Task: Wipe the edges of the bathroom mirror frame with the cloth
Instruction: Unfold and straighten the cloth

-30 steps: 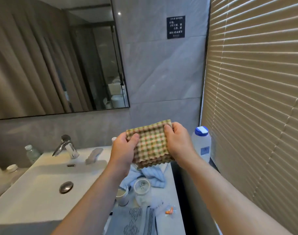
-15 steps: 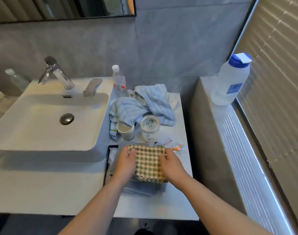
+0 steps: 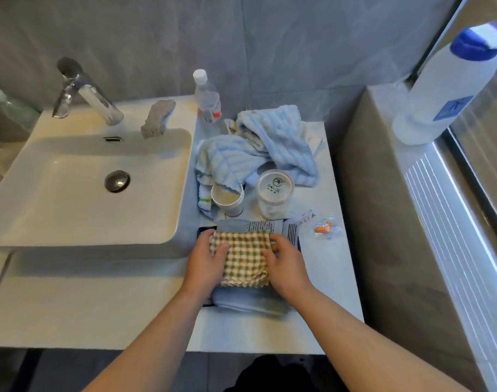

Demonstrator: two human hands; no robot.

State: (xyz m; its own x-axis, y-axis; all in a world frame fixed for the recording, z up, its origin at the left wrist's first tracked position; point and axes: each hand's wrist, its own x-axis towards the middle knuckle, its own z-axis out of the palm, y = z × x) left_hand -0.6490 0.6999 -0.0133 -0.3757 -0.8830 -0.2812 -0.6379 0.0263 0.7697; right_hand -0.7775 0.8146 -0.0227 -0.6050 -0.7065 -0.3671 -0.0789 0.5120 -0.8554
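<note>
Head view, looking down at the worktop (image 3: 145,312). Left to right: the basin (image 3: 80,193) and tap (image 3: 86,94) lie well to the left of the left hand (image 3: 206,261); the checked cloth (image 3: 243,257) lies between the two hands, folded, on a blue folded towel (image 3: 250,302); the right hand (image 3: 287,264) rests on its right edge, with a small orange-and-clear packet (image 3: 325,229) just beyond it to the right. The left grip rests thumb-on-top over the cloth's left border, fingers tucked toward the underside; the right grip lies likewise, fingers partly bent over the right border. Whether either grip truly pinches the cloth or merely presses it flat cannot be told. Both forearms reach forward and converge, wrists low and near level. The mirror frame is out of view. Judged step: setting down or squaring the cloth. To do it well, keep the fold flat, align the edges evenly, and release without dragging the towel beneath.
</note>
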